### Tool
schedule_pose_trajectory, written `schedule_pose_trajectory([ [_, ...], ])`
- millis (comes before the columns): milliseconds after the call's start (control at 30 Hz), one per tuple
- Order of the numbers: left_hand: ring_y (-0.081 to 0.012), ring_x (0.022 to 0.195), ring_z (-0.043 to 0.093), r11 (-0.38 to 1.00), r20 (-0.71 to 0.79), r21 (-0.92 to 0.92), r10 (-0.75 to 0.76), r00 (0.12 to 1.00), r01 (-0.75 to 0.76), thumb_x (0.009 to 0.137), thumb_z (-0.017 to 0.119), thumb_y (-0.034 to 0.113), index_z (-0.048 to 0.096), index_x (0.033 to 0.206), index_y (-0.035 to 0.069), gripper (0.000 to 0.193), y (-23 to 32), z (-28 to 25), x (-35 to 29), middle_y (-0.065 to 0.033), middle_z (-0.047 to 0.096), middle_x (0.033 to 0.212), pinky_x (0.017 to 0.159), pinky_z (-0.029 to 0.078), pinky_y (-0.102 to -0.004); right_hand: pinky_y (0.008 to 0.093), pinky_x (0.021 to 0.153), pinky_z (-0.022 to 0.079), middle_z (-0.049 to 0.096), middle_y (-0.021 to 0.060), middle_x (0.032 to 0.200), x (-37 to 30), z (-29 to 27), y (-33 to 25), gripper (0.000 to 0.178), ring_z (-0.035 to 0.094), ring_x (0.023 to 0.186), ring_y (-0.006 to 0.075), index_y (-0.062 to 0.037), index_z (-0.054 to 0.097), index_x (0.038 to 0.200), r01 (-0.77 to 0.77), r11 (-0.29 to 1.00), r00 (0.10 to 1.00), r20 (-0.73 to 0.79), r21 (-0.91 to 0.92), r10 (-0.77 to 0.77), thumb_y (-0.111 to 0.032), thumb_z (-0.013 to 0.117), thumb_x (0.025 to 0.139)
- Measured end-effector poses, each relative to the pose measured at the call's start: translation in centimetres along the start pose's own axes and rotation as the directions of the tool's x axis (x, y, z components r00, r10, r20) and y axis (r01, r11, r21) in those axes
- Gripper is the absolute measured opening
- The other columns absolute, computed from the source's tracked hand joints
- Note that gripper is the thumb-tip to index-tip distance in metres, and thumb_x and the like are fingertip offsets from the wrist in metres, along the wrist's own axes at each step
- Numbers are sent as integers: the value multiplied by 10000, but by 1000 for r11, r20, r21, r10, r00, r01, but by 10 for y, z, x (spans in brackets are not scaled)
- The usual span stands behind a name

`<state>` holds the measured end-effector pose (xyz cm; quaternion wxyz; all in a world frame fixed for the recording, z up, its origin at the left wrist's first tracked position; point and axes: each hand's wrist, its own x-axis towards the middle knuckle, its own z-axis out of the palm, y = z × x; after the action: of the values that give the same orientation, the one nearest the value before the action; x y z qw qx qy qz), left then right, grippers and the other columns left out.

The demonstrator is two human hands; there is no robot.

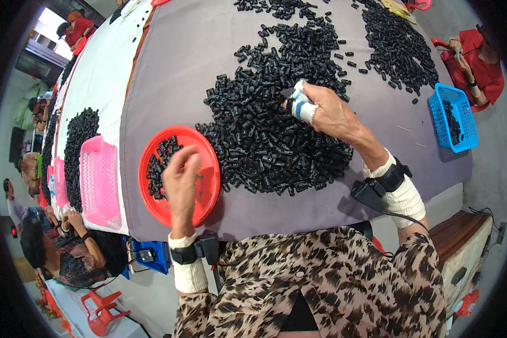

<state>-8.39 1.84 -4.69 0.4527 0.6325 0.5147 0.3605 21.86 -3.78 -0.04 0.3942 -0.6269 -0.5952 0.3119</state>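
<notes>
Note short, glossy black cylinders (pixel 276 135) heaped on the grey worktop (pixel 169 84), with more inside the red basin (pixel 209 177). Cannot determine grasp or release for left grip (pixel 180 177), curled over basin and masking some contents, or right grip (pixel 332 112), taped, over heap, fingertips indistinct against black.

Left hand (pixel 181 177), slightly blurred, covers part of the red tray (pixel 209 188); whether it grips anything cannot be determined. Dark item (pixel 287 92) at the tip of the right hand (pixel 333 114): partly hidden, too small to identify. Farthest heap of black pieces (pixel 279 8): truncated by the upper edge.
</notes>
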Motion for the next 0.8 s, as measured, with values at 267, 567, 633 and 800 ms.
schedule_pose_trajectory([
  [267, -282, 810, 506, 734, 494, 327, 404, 770, -595, 711, 703, 177, 625, 925, 49, 261, 24, 106, -15, -111, 521, 831, 712, 433, -365, 380, 585, 440, 597, 164, 709, -16, -7, 16, 162, 581, 627, 294, 8, 564, 807, -74, 992, 991, 101, -103, 84, -152, 557, 784],
  [567, -295, 802, 489, 628, 683, 312, 373, 628, -713, 715, 637, 47, 601, 842, 33, 133, 6, 124, 8, -122, 487, 779, 712, 427, -380, 250, 467, 391, 572, 19, 658, -23, -12, 31, 194, 487, 515, 86, -53, 626, 913, -72, 996, 992, 103, -42, 76, -220, 567, 833],
  [633, -299, 800, 498, 620, 683, 311, 381, 623, -721, 713, 638, 45, 601, 847, 32, 139, 7, 124, 10, -118, 493, 777, 710, 432, -384, 240, 443, 375, 552, 8, 642, -22, -10, 34, 194, 465, 491, 75, -56, 625, 911, -48, 999, 995, 91, -21, 50, -224, 567, 835],
  [800, -202, 654, 574, 827, 521, 207, 358, 775, -522, 772, 637, 73, 593, 853, 12, 111, 11, 113, 19, -85, 600, 767, 603, 461, -291, 228, 424, 362, 531, -4, 629, -16, -10, 15, 187, 442, 476, 61, -58, 620, 898, -46, 997, 996, 81, 57, 41, -226, 575, 831],
])
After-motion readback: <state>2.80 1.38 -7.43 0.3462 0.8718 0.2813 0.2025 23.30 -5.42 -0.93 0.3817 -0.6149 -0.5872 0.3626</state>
